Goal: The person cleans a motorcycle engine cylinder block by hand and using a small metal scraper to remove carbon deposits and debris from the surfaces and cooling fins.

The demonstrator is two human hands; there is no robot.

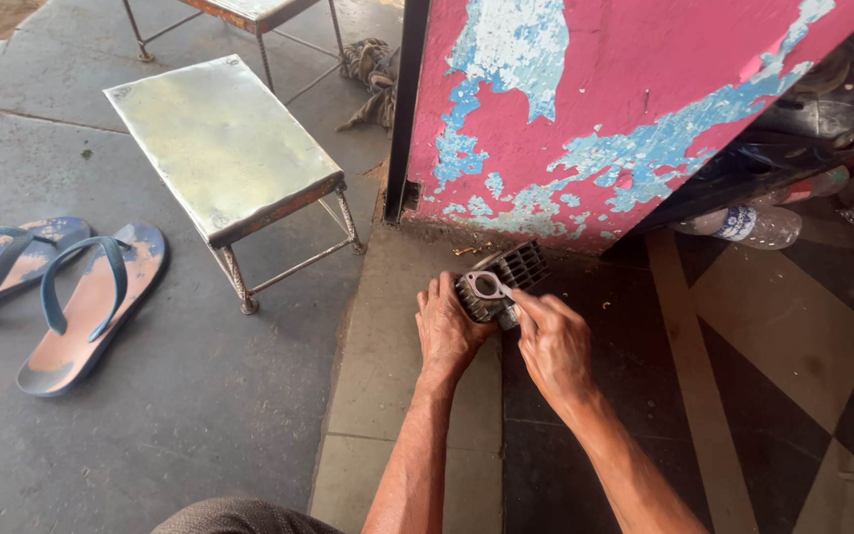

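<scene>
Head cam, looking down at the floor. Both hands are on a finned metal engine part (pixel 502 282), looks like a cylinder with cooling fins, sitting on the tiled floor (pixel 407 396) right at the foot of a pink wall (pixel 625 89) with the paint peeling off to blue.

Left hand (pixel 449 331) is wrapped around the near left side of the cylinder, fingers curled on it, so it's gripping the thing and holding it against the floor. Right hand (pixel 551 341) comes in from the right, fingers pinched together at the oval flange on the cylinder's face. It's closed on something small there, but I can't tell whether it's a tool, a gasket or just the flange edge.

Other stuff around: a small metal stool (pixel 224 148) with thin legs stands to the left on the grey concrete, well apart from the hands. Further left a pair of blue flip-flops (pixel 61 287) lie side by side. A rag (pixel 373 74) is crumpled by the wall's dark edge post. On the right, under a dark shelf, a clear plastic bottle (pixel 748 225) lies on its side over the black-and-tan checkered tiles.
</scene>
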